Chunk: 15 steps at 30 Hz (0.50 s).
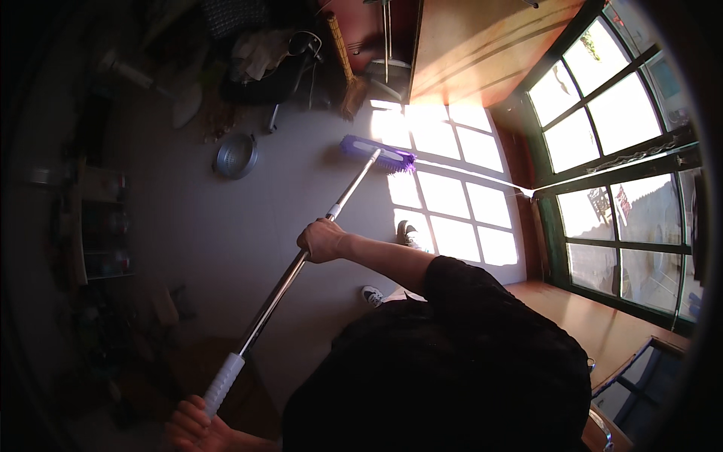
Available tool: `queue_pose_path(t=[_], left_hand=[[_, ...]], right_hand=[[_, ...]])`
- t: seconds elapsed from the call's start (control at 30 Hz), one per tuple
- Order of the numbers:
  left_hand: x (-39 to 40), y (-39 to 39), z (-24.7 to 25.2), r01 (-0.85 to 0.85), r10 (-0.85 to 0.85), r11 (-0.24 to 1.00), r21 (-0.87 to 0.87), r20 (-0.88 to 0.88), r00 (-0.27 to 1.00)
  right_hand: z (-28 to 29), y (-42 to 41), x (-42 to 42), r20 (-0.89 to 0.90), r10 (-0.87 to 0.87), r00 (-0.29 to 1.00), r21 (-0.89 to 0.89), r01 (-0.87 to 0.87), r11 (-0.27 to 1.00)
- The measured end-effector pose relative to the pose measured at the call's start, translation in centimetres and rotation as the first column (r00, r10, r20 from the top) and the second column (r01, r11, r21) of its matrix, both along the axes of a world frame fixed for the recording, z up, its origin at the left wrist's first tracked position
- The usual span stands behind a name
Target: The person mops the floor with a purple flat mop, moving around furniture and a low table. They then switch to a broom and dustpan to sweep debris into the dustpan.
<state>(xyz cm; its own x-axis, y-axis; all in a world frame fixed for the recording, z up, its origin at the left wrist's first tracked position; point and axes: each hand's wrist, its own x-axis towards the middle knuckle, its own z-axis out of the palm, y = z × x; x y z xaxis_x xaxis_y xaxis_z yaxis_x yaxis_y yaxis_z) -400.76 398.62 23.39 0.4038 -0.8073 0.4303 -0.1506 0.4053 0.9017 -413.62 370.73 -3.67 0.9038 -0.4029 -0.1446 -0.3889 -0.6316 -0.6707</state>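
A flat mop with a purple chenille head (353, 144) rests on the floor, at the edge of a sunlit patch. Its shiny metal pole (277, 291) runs diagonally down to a ribbed white grip (223, 384). Around the middle of the pole, just below a white collar, my right hand (322, 240) is closed. My left hand (195, 425) holds the end of the grip near the bottom edge, partly in shadow.
A metal colander (236, 156) lies on the floor left of the mop head. A straw broom (353, 96) and a dustpan (388, 76) stand beside a wooden cabinet (469, 51). Dark shelving (83, 226) lines the left. Green-framed windows (615, 246) are at right. My shoes (408, 233) are on the floor.
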Motion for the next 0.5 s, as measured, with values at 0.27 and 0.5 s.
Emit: queue_pose_path(t=[0.27, 0.5], left_hand=[[-7.8, -17.8, -13.8, 0.163, -0.171, 0.973, 0.163, 0.033, 0.985], [-6.1, -9.1, -11.3, 0.052, -0.072, 0.962, 0.268, 0.065, 0.995]], right_hand=[[-13.4, -14.9, -8.9, -0.16, -0.425, 0.891, -0.063, 0.42, 0.905], [-12.0, -9.7, -5.8, -0.239, -0.139, 0.961, 0.042, 0.153, 0.987]])
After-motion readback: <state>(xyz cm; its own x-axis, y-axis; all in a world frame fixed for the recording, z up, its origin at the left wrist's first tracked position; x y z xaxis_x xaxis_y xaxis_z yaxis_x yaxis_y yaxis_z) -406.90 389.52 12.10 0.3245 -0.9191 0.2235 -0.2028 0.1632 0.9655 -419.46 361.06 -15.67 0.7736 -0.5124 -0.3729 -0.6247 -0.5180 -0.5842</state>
